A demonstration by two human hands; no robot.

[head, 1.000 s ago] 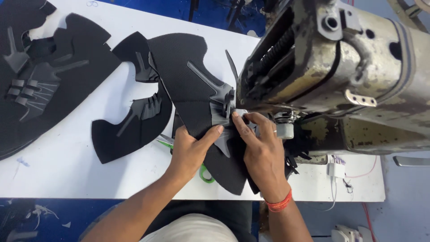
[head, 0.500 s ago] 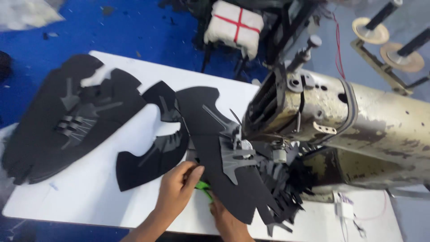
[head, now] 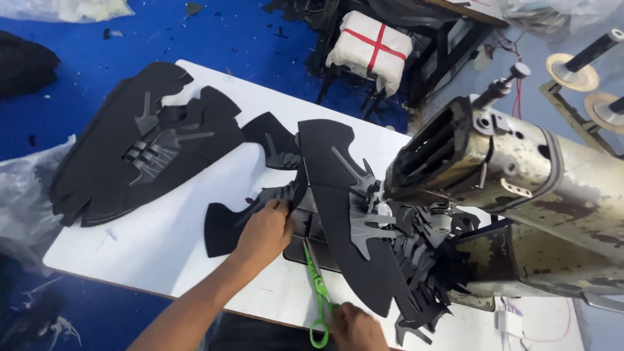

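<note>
Black cut pieces crowd the sewing machine beside green scissors.

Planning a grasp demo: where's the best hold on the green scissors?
Grip the scissors by the handle loops at the near table edge, coming from the near side beside the right hand. They lie flat, with the blades running away under the black pieces, so only the handle end is free.

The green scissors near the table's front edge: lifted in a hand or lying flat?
Lying flat: the green scissors rest on the white table, blades pointing away; the right hand is at the handles; grip unclear.
</note>
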